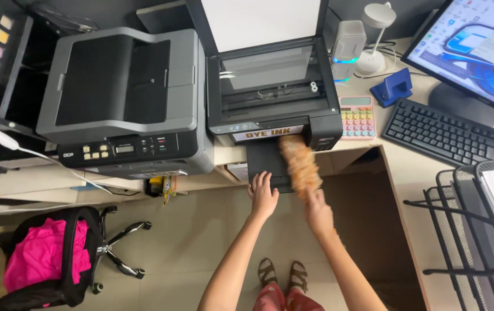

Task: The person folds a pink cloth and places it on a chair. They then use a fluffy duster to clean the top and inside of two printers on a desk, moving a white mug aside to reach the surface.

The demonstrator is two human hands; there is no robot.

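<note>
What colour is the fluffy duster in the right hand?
The duster looks orange and cream, blurred; head view.

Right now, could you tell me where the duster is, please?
The duster is in the right hand, brushing the front of the black printer, right of the left hand.

Grey laser printer sat up-left of the hands. Pastel calculator, blue stapler, black kbd & monitor lay up-right. Wire tray at far right. Office chair w/ pink cloth stood lower left.
</note>
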